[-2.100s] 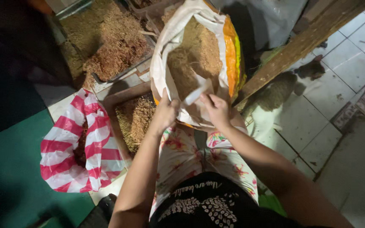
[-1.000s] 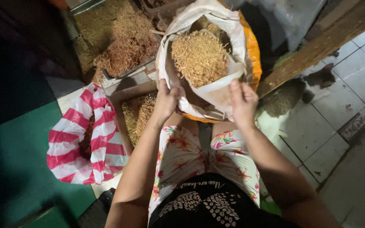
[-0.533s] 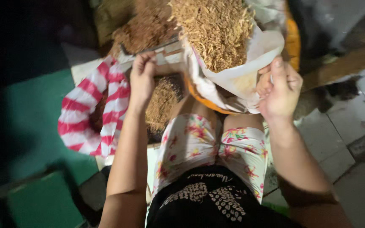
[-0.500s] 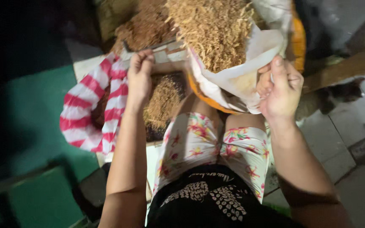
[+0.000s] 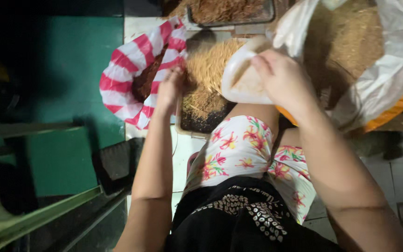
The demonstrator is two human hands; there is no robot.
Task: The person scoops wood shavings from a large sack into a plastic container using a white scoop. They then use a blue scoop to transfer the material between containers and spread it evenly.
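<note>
The right hand (image 5: 283, 79) grips a white plastic scoop (image 5: 243, 77), tilted over a shallow tray (image 5: 183, 128) heaped with pale shredded strands (image 5: 211, 65). The left hand (image 5: 170, 88) rests at the tray's left edge, touching the strands. Just left of it lies a red-and-white striped bag (image 5: 122, 79) holding darker brown shreds. At the upper right, a large white sack (image 5: 388, 74) with an orange outer layer stands open, full of the same tan shreds. A second tray (image 5: 229, 11) sits along the top edge.

Left hand (image 5: 169, 91) blurred, grip unclear; large sack (image 5: 374, 60) cropped by top and right edges; scoop (image 5: 246, 77) contents possibly shreds.
</note>
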